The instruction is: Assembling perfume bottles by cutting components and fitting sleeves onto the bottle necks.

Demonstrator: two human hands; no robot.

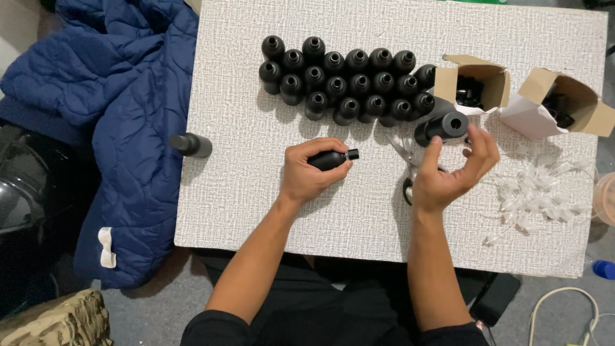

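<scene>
I see a small black bottle [332,159] lying sideways in my left hand [309,173], fingers closed around its body, neck pointing right, just above the bench [243,198]. My right hand [451,173] is open, palm up, fingers spread and holding nothing; it hovers over a pair of scissors [407,168] lying on the bench.

Just above the right hand, one black bottle lies on its side [442,127]. Behind it, a cluster of upright black bottles [346,80] stands in rows. To the right are two open cardboard boxes [477,83] [564,102] with dark parts inside, and near them a loose pile of clear plastic pieces [535,192].

The bench surface is white and coarsely textured. A single black bottle [191,145] lies off its left edge on a blue quilted jacket [122,128]. The floor [154,307] below is grey.
</scene>
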